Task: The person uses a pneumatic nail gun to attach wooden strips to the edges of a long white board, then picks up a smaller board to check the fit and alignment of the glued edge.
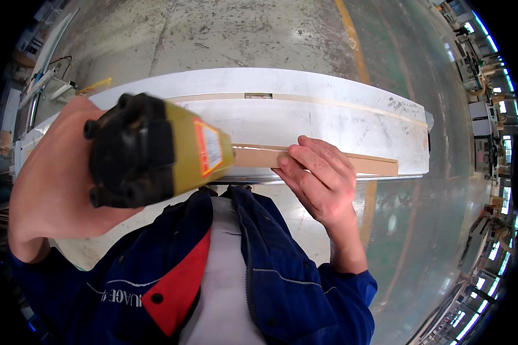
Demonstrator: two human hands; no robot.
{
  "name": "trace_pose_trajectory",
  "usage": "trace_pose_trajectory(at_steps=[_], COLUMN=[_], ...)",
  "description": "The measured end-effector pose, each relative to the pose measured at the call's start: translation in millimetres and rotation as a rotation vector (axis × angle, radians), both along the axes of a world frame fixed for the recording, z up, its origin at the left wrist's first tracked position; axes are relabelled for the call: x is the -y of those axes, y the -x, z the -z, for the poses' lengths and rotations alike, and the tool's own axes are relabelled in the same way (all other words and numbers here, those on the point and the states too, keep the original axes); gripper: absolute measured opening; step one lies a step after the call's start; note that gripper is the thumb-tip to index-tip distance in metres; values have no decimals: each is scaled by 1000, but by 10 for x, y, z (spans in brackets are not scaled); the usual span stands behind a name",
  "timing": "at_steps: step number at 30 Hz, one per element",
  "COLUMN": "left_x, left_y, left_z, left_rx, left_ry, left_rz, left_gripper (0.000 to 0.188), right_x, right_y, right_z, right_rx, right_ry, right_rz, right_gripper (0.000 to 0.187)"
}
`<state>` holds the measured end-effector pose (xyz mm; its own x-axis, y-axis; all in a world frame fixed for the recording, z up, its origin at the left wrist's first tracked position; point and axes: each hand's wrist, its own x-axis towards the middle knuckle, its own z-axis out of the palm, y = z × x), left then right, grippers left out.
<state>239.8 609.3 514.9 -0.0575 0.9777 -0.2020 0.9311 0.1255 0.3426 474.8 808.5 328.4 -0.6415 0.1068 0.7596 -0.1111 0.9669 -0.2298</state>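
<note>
My left hand is closed round a pneumatic nail gun with an olive-yellow body and a black cap. The gun's bulk hides the grip, most of my fingers and its nose. It stands over the left end of a narrow tan wooden strip, which lies along the near edge of a long white workbench. To the right of the gun, my right hand pinches the strip, thumb on the near side and fingers across the top. A second thin strip edge shows along its far side.
A pale band with a small rectangular slot runs along the bench top. Beyond the bench lies a scuffed grey floor with a yellow line. Metal framing stands at the far left; machines line the right side.
</note>
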Motion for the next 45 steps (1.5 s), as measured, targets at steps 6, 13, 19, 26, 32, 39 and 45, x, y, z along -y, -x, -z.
trace_pose_trajectory(at_steps=[6,13,19,26,32,39,45], left_x=[-317,-375,-388,-374,-378,-461,-422], left_y=[-208,-251,-284,-252,-271,-163,-143], left_z=[65,85,76,88,81,42,0], left_rx=[-92,-49,-57,-99,-138,-121,-162], left_ry=[-42,94,34,-2,16,50,130], left_rz=[144,-82,-11,103,34,116,61], left_gripper=[50,45,52,57,63,68,69], right_x=[-19,-62,-79,-79,-61,-10,24], right_y=[-21,15,25,-16,11,-39,-43], right_z=[-63,-31,-54,-92,-155,-200,-205], right_rx=[28,51,61,145,184,236,268], right_ry=[33,-111,-82,0,82,106,108], right_rz=[1,20,-28,-66,-22,-21,-28], right_gripper=[18,21,24,21,22,22,23])
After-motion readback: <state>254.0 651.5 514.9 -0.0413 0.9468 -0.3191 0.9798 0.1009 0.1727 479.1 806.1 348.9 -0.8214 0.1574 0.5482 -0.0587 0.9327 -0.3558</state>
